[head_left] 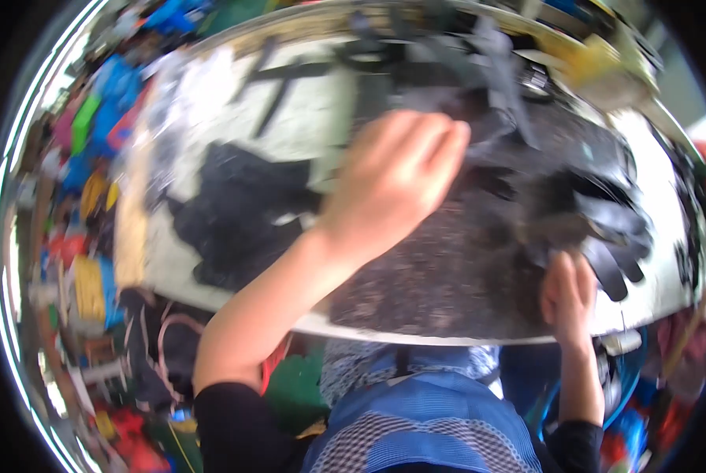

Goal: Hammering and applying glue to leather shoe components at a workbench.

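My left hand [396, 181] reaches across the dark mottled mat [416, 284], its fingers curled together and its back turned up. Motion smears it, and whatever lies under its fingertips is hidden. Just beyond are a grey strap-like piece [501, 67] and other flat dark pieces. Closed and lower on the right, my right hand [570, 292] is at the near edge of a pile of black, sheet-like cut pieces [562, 213]. What its fingers hold, if anything, cannot be made out. Rounded dark tabs [605, 272] stick out of the pile beside it.
A heap of black pieces [239, 209] lies on the white tabletop [183, 268] at left. Thin black strips [278, 87] lie behind it, near clear plastic [183, 98]. A yellowish object [605, 67] stands at the far right. Colourful clutter [109, 102] surrounds the table.
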The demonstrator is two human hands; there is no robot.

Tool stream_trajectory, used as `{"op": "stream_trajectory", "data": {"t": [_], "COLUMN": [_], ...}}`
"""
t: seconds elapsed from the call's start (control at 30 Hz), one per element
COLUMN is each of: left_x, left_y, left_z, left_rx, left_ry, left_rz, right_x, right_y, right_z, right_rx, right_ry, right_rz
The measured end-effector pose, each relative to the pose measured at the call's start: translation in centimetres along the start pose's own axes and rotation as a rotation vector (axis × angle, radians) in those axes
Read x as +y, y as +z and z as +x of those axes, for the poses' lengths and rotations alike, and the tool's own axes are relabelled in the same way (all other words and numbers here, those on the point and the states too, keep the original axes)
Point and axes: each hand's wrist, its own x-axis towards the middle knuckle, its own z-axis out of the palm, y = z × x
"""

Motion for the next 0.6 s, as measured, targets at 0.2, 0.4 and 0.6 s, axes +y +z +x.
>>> {"op": "stream_trajectory", "data": {"t": [0.2,0.4,0.6], "left_x": [2.5,-5.8,-3.9], "left_y": [1.1,-11.7,-12.7], "left_z": [-4.9,-14.2,-18.4], "left_rx": [0.119,-0.249,-0.381], "left_ry": [-0.015,-0.805,-0.789], "left_rz": [-0.252,-0.072,-0.051], "right_x": [1.9,1.3,1.0], "right_y": [-0.9,-0.3,0.2], "right_z": [0.1,0.4,0.4], "right_rx": [0.058,0.008,-0.014], "right_ry": [-0.047,-0.078,-0.083], "right_rz": [0.074,0.058,0.0]}}
